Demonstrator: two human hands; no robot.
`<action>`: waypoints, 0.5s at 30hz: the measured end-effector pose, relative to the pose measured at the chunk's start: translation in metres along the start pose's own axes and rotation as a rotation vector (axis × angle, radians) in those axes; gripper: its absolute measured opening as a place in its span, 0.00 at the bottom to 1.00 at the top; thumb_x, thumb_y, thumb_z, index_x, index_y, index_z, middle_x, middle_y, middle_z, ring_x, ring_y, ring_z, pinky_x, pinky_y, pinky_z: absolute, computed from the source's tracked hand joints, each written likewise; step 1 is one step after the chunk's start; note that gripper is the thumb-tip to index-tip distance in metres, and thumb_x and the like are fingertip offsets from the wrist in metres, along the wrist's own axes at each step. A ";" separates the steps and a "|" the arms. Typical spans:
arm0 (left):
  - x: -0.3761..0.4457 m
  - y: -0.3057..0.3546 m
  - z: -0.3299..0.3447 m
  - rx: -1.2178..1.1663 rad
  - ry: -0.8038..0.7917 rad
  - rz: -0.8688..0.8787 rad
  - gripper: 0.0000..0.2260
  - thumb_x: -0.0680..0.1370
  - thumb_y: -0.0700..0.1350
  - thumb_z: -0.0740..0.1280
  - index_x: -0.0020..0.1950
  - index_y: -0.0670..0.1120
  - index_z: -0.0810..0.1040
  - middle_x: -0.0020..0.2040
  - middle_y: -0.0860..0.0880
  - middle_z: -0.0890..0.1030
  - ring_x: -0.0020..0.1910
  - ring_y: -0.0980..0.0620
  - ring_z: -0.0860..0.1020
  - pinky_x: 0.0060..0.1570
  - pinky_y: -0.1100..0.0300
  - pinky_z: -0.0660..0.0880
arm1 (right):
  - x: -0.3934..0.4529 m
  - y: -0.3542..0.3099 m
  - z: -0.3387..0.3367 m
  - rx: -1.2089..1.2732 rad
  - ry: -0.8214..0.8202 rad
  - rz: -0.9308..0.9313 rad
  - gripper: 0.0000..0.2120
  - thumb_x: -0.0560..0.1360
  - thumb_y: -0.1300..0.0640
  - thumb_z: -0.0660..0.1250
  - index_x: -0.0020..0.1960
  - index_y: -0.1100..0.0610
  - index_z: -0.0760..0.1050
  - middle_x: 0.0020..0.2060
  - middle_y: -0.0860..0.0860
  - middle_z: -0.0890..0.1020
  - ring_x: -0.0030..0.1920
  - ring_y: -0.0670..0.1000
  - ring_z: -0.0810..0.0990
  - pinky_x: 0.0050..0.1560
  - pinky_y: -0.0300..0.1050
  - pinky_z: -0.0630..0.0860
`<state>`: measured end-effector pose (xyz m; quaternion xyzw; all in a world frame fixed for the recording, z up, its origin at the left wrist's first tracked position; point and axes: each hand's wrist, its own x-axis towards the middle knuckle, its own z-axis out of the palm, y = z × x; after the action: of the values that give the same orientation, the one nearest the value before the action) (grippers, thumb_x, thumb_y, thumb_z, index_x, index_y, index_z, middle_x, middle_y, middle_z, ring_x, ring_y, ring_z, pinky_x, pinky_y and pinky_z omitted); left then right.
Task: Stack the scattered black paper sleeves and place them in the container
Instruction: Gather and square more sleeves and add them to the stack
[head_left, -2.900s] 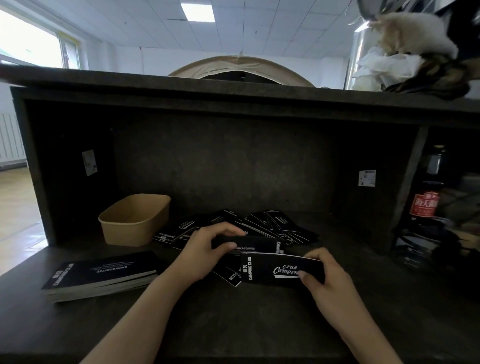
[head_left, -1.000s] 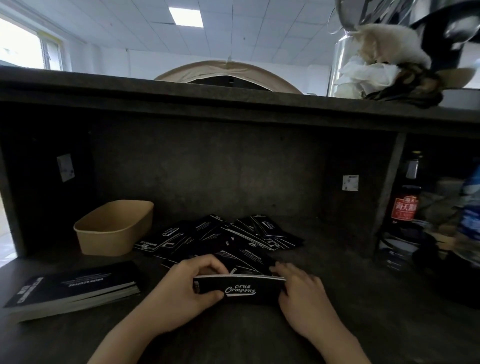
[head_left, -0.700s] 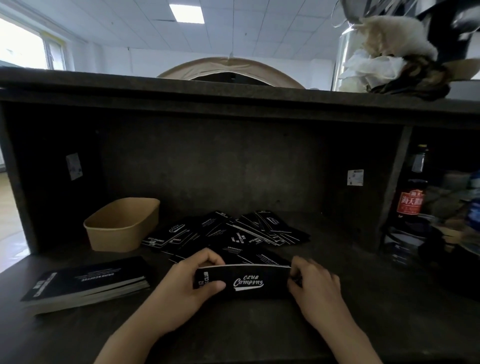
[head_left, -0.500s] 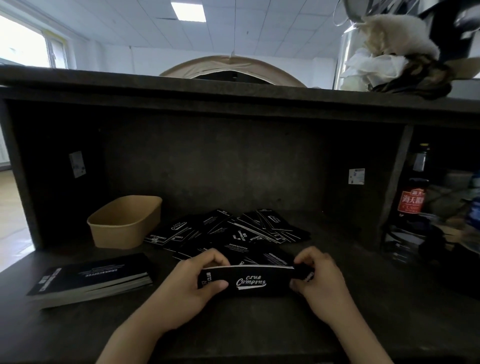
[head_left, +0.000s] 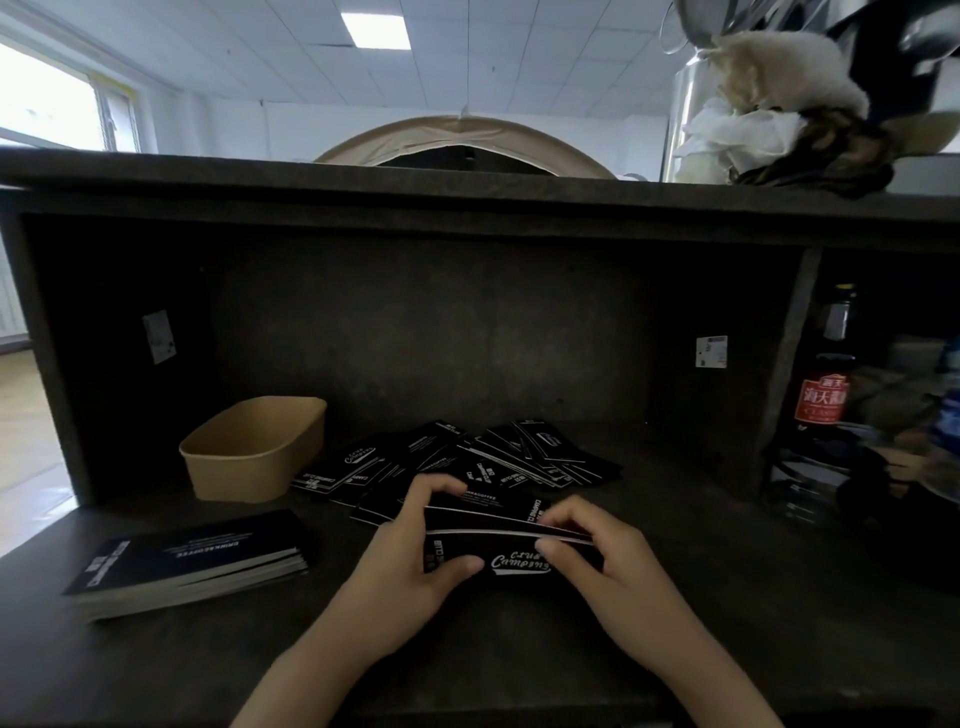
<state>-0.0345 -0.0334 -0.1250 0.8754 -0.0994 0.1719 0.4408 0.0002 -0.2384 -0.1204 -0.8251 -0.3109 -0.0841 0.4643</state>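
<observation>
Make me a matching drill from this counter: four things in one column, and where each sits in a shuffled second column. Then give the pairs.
Things
1. brown paper container
2. tidy sleeve stack
3. sleeve bundle
4. dark bottle with red label

Places
A. gripped between left hand and right hand
B. lying at the counter's left front
C. standing in the right-hand compartment
D. at the back left, beside the scattered sleeves

Pairs: 1-D, 2-B, 3-A, 4-C
</observation>
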 end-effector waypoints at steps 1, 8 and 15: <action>0.000 -0.002 0.000 -0.010 0.025 0.023 0.32 0.72 0.43 0.74 0.63 0.68 0.59 0.53 0.61 0.77 0.53 0.69 0.77 0.52 0.69 0.76 | 0.000 0.001 0.001 -0.045 0.024 -0.026 0.04 0.77 0.52 0.64 0.47 0.43 0.77 0.45 0.40 0.79 0.50 0.38 0.78 0.48 0.31 0.73; 0.002 -0.009 -0.001 0.179 -0.056 0.155 0.10 0.77 0.48 0.67 0.55 0.62 0.75 0.52 0.64 0.79 0.54 0.67 0.77 0.55 0.65 0.75 | 0.001 0.009 0.004 -0.148 0.034 -0.077 0.05 0.77 0.52 0.65 0.47 0.43 0.77 0.44 0.40 0.77 0.50 0.38 0.76 0.47 0.29 0.70; 0.008 -0.022 -0.001 0.102 0.191 0.004 0.16 0.79 0.58 0.50 0.56 0.59 0.75 0.50 0.59 0.80 0.52 0.63 0.77 0.54 0.62 0.74 | 0.000 0.017 -0.003 -0.072 0.107 0.003 0.14 0.74 0.60 0.69 0.34 0.45 0.73 0.35 0.39 0.78 0.40 0.38 0.78 0.40 0.28 0.69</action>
<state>-0.0205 -0.0199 -0.1379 0.8762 -0.0499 0.2602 0.4027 0.0104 -0.2471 -0.1314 -0.8360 -0.2809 -0.1387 0.4504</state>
